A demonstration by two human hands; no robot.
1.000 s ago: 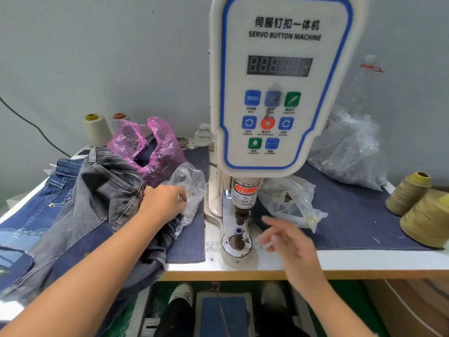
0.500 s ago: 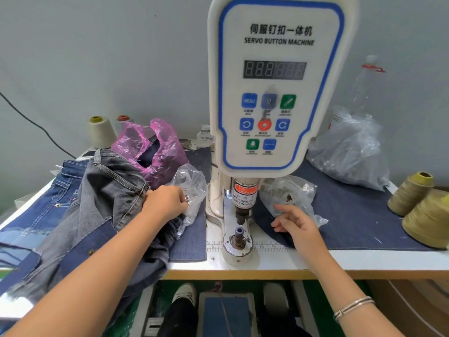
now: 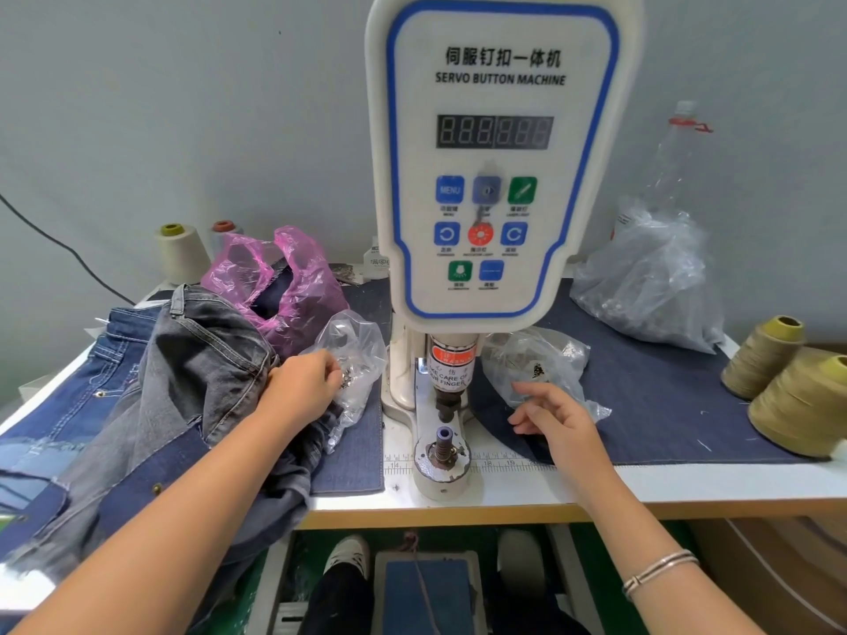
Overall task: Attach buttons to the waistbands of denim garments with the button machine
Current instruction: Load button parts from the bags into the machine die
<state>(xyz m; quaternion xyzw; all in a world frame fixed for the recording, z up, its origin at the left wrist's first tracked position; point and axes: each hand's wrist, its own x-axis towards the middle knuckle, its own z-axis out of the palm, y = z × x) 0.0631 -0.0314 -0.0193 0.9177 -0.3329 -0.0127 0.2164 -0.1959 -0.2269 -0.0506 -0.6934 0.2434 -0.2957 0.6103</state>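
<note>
Your left hand (image 3: 302,387) is curled with its fingertips pinched together at the mouth of a small clear bag (image 3: 355,359), where small metal buttons (image 3: 349,382) glint; whether you already have one pinched, the view does not show. Your right hand (image 3: 557,417) holds nothing: its fingers are loosely spread and reaching toward a second crinkled clear bag (image 3: 534,359) lying on the dark blue denim mat (image 3: 664,405) just right of the machine.

This looks like the loading step, collecting the button parts before any cloth goes under the press. The grey denim garment (image 3: 197,373) lies heaped at the left under your left forearm, on top of a blue pair (image 3: 87,391), and its waistband is not yet at the machine. The lower die (image 3: 443,444) of the servo button machine (image 3: 497,176), a short post with a pale purple tip on a round metal base, stands bare between your two hands.

The next move calls for a fine pinch: the buttons are small, hard and slippery, and the thin film around them crumples and clings. Then the part has to sit square on the post before you draw the stiff, thick waistband over it, with your fingers out from under the plunger (image 3: 451,382).
</note>
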